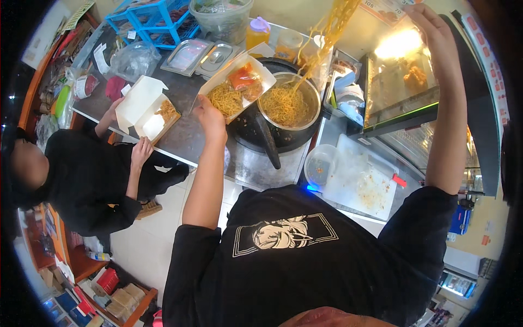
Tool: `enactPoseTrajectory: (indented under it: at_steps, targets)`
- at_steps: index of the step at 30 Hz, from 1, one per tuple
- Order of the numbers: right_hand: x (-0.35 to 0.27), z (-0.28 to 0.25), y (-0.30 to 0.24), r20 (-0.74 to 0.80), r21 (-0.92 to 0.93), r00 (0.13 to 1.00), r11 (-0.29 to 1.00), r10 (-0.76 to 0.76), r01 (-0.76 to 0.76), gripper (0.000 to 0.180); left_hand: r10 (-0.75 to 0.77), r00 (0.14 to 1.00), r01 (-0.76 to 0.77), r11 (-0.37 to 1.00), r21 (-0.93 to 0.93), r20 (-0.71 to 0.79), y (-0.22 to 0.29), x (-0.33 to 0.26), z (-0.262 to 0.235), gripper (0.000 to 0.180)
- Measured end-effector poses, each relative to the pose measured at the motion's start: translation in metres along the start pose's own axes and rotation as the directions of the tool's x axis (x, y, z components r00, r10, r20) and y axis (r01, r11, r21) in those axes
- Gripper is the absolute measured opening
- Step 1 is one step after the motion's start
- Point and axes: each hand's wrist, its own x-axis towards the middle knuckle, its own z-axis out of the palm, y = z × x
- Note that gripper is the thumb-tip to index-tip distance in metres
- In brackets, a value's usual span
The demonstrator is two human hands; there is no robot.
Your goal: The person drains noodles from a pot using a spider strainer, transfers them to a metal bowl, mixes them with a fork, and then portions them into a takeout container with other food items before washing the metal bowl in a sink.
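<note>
My left hand point(210, 115) grips the near edge of an open white food box point(260, 65), tilted over the counter, with yellow noodles and a red sauce packet inside. Just right of it a metal bowl point(312, 94) full of noodles sits in a black wok point(256, 133). A long strand of noodles point(327, 32) rises from the bowl to the top edge. My right hand point(436, 35) is raised high beside the strand; its fingertips reach the frame's edge, so any grip is hidden.
At the left, a person in black has both hands at another open white box point(136, 101) on the steel counter point(185, 139). Blue basket point(150, 19), metal trays point(188, 54), orange jars point(257, 31), lit glass display case point(400, 76), white cutting board point(362, 182) and round plastic tub point(320, 163) surround the wok.
</note>
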Motion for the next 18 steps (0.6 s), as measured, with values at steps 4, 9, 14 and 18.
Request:
enactPoseTrajectory:
  at_steps: [4,9,14,18]
  targets:
    - [-0.01,0.015,-0.021,-0.071,0.123,0.997,0.992,-0.025,0.034,0.012,-0.032,0.999,0.031,0.999,0.006,0.028,-0.002,0.002,-0.001,0.063]
    - [-0.011,0.013,-0.035,-0.1,0.078,0.994,0.995,-0.052,0.06,0.012,-0.013,1.0,0.013,0.999,0.034,0.002,-0.014,0.012,-0.002,0.063]
    - [-0.004,0.004,-0.052,-0.08,0.033,0.984,0.986,-0.159,0.162,0.012,-0.052,0.999,0.052,0.994,0.094,0.003,-0.015,0.013,0.006,0.066]
    - [0.002,0.016,-0.051,-0.076,-0.004,0.997,1.0,-0.02,0.02,0.011,-0.017,1.0,0.016,0.999,0.052,0.022,-0.028,0.023,0.008,0.066]
